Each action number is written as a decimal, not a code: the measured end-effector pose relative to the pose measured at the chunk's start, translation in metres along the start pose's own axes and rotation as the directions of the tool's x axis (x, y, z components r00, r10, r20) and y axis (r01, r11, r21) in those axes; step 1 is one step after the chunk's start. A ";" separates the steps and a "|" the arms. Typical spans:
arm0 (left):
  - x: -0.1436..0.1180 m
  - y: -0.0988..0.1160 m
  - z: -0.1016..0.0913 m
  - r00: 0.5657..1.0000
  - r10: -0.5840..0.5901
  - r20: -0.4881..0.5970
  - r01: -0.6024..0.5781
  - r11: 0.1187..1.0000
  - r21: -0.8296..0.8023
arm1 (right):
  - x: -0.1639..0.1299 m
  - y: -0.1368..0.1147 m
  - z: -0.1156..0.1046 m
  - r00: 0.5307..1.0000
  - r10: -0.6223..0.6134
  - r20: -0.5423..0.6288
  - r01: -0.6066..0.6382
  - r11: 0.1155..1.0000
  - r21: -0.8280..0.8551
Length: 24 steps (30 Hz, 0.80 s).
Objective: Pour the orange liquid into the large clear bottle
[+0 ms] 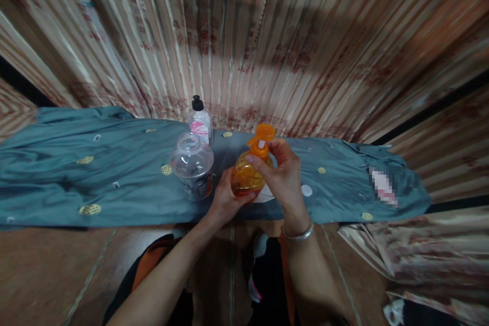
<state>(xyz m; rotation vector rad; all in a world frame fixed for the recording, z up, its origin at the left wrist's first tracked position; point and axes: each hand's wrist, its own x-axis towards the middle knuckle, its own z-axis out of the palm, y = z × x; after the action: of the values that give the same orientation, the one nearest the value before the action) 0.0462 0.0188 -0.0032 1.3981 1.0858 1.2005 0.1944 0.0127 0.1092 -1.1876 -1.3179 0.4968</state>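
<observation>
An orange pump bottle (247,173) with a see-through amber body stands between my two hands near the front of the cloth. Around its lower body is my left hand (226,197), fingers wrapped on the side and front. My right hand (280,168) grips the collar of the orange pump head (263,135) with thumb and fingers. Just left of my left hand sits a clear wide-bellied jar (192,160), its mouth uncovered and a dark label low on it. Behind the jar rises a clear bottle (200,125) with a black cap and a pink-and-white label.
A blue-green patterned cloth (126,173) covers the long, narrow surface. Pleated curtains (244,35) hang right behind it. A white flat piece (266,194) lies beside the pump bottle, and a blurred-out pale item (383,187) lies at the right. Tiled floor (57,265) shows below.
</observation>
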 end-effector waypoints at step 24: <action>0.003 0.009 -0.003 0.999 -0.002 -0.037 0.004 0.999 0.054 | -0.001 -0.012 -0.015 0.991 -0.082 0.105 0.097 0.984 -0.148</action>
<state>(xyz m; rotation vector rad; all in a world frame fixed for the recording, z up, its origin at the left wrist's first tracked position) 0.0443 0.0206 0.0067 1.4200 1.1525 1.2071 0.2035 0.0019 0.1219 -1.2357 -1.5096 0.3985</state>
